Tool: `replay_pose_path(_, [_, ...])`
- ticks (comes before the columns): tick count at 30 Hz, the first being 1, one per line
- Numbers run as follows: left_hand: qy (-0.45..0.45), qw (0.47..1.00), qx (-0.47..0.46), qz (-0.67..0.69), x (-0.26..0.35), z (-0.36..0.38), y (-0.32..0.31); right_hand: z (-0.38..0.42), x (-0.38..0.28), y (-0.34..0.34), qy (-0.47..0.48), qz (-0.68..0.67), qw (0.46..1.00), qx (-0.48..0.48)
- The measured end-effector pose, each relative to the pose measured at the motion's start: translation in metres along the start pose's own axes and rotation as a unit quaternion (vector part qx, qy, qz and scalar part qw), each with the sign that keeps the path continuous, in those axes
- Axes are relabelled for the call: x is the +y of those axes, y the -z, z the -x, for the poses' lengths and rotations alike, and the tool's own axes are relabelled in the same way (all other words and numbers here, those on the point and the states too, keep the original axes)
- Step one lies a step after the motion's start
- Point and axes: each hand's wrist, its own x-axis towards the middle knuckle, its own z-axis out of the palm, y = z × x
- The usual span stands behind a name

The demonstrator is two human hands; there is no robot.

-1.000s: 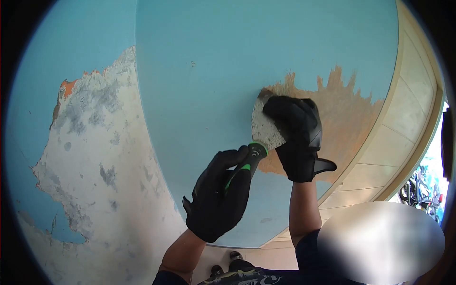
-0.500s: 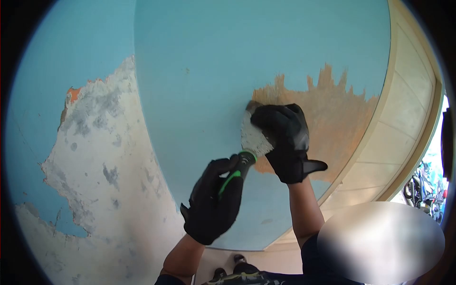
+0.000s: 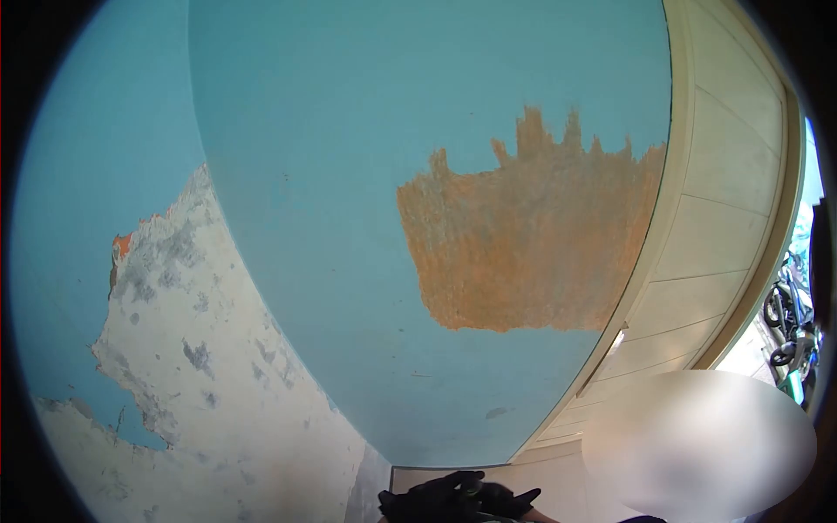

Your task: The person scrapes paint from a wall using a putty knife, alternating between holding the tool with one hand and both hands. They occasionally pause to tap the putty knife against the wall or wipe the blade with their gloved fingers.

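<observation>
At the bottom edge, both black-gloved hands are bunched close together, low in front of my body. My left hand (image 3: pixel 423 503) is curled, its fingers turned toward the other hand. My right hand (image 3: pixel 501 499) overlaps it, one fingertip pointing out to the right; its other fingers are mostly hidden. A small paler spot shows between the gloves, too little of it to name. Beyond them rises a blue painted wall (image 3: pixel 314 174), with a brownish-orange patch (image 3: pixel 532 244) whose top edge is jagged and streaky.
Left of the corner, the adjoining wall has a large bare whitish area (image 3: pixel 218 349) with grey blotches and ragged paint edges. A cream panelled door (image 3: pixel 728 192) in a frame borders the right side. Motorbikes (image 3: pixel 789 309) stand outside, and a blurred oval covers the lower right.
My hands have dropped from the wall to the bottom edge. The putty knife that my left hand held against the patch is no longer visible there. The view has shifted, exposing the whole patch.
</observation>
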Motion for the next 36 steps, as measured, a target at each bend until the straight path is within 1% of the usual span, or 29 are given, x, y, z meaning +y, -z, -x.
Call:
replay_pose_path(2, [0.127, 0.981, 0.073, 0.124, -0.026, 0.029, 0.026, 0.020, 0.026, -0.009, -0.013, -0.091, 0.996, 0.012])
replay_pose_path(3, [0.126, 0.982, 0.076, 0.118, -0.027, 0.023, 0.031, 0.011, 0.031, -0.010, -0.018, -0.135, 0.991, 0.016])
replay_pose_path(4, [0.211, 0.968, 0.059, -0.126, -0.024, 0.013, 0.034, 0.020, 0.042, -0.009, -0.024, -0.178, 0.984, 0.018])
replay_pose_path(5, [0.283, 0.888, 0.042, -0.360, -0.019, 0.000, 0.034, 0.016, 0.052, -0.004, -0.030, -0.221, 0.975, 0.017])
replay_pose_path(6, [0.341, 0.748, 0.027, -0.570, -0.014, -0.013, 0.031, 0.032, 0.069, -0.002, -0.037, -0.264, 0.964, 0.012])
replay_pose_path(7, [0.365, 0.717, 0.014, -0.594, -0.006, -0.034, 0.019, 0.038, 0.079, -0.004, -0.043, -0.308, 0.951, 0.006])
replay_pose_path(8, [0.364, 0.714, 0.026, -0.598, -0.010, -0.039, 0.019, 0.034, 0.077, 0.008, -0.039, -0.312, 0.949, -0.005])
replay_pose_path(10, [0.322, 0.710, 0.039, -0.625, -0.025, -0.045, 0.026, 0.027, 0.074, 0.031, -0.101, -0.036, 0.993, -0.049])
replay_pose_path(11, [0.310, 0.694, 0.031, -0.650, -0.032, -0.047, 0.026, 0.029, 0.068, 0.035, -0.042, 0.076, 0.996, 0.030])
replay_pose_path(12, [0.311, 0.691, 0.037, -0.651, -0.042, -0.047, 0.022, 0.029, 0.064, 0.043, -0.039, 0.073, 0.996, 0.025])
replay_pose_path(14, [0.250, 0.686, 0.109, -0.674, -0.058, -0.045, 0.007, 0.021, 0.026, 0.072, -0.092, -0.203, 0.970, 0.098])
replay_pose_path(16, [0.273, 0.678, 0.109, -0.674, -0.071, -0.038, 0.002, 0.036, 0.027, 0.077, -0.112, -0.199, 0.967, 0.111])
replay_pose_path(18, [0.299, 0.671, 0.105, -0.671, -0.086, -0.024, -0.001, 0.053, 0.025, 0.084, -0.113, -0.156, 0.978, 0.081])
replay_pose_path(20, [0.208, 0.716, 0.127, -0.654, -0.102, -0.004, 0.004, 0.075, 0.039, 0.071, -0.108, -0.133, 0.980, 0.101])
replay_pose_path(21, [0.212, 0.717, 0.130, -0.651, -0.106, -0.001, 0.008, 0.086, 0.047, 0.065, -0.094, -0.105, 0.983, 0.121])
replay_pose_path(22, [0.259, 0.686, 0.185, -0.654, -0.106, -0.001, 0.010, 0.090, 0.049, 0.062, -0.097, -0.105, 0.983, 0.117])
replay_pose_path(23, [0.304, 0.650, 0.240, -0.653, -0.106, 0.000, 0.015, 0.093, 0.049, 0.059, -0.168, -0.289, 0.929, 0.162])
replay_pose_path(24, [0.305, 0.650, 0.243, -0.652, -0.106, 0.006, 0.029, 0.094, 0.047, 0.055, -0.232, -0.459, 0.834, 0.200])
replay_pose_path(25, [0.344, 0.676, 0.179, -0.627, -0.108, 0.017, 0.054, 0.076, -0.005, 0.087, -0.239, -0.506, 0.808, 0.183])
replay_pose_path(26, [0.379, 0.697, 0.112, -0.598, -0.114, 0.030, 0.086, 0.075, -0.001, 0.086, -0.240, -0.505, 0.809, 0.182])
replay_pose_path(27, [0.257, 0.826, 0.004, -0.501, -0.135, 0.063, 0.135, 0.073, 0.008, 0.081, -0.238, -0.469, 0.821, 0.222])
replay_pose_path(28, [0.257, 0.827, 0.004, -0.500, -0.129, 0.051, 0.126, 0.073, 0.019, 0.076, -0.236, -0.431, 0.831, 0.261])
replay_pose_path(29, [0.384, 0.846, 0.087, -0.359, -0.114, 0.026, 0.106, 0.078, 0.039, 0.079, -0.240, -0.318, 0.895, 0.202])
replay_pose_path(30, [0.494, 0.829, 0.166, -0.202, -0.106, 0.014, 0.094, 0.075, 0.038, 0.079, -0.243, -0.316, 0.895, 0.201])
replay_pose_path(31, [0.494, 0.830, 0.166, -0.197, -0.110, 0.023, 0.109, 0.064, 0.031, 0.083, -0.224, -0.414, 0.855, 0.217])
replay_pose_path(33, [0.349, 0.896, 0.275, -0.002, -0.124, 0.047, 0.152, 0.050, 0.024, 0.095, -0.220, -0.550, 0.776, 0.215])
replay_pose_path(34, [0.263, 0.913, 0.259, -0.176, -0.085, 0.020, 0.116, 0.047, 0.028, 0.100, -0.225, -0.548, 0.775, 0.219])
replay_pose_path(35, [0.303, 0.859, 0.297, -0.288, -0.067, 0.008, 0.115, 0.043, 0.035, 0.107, -0.146, -0.567, 0.795, 0.158])
replay_pose_path(36, [0.273, 0.843, 0.255, -0.387, -0.047, -0.009, 0.111, 0.034, 0.037, 0.114, -0.065, -0.580, 0.807, 0.093])
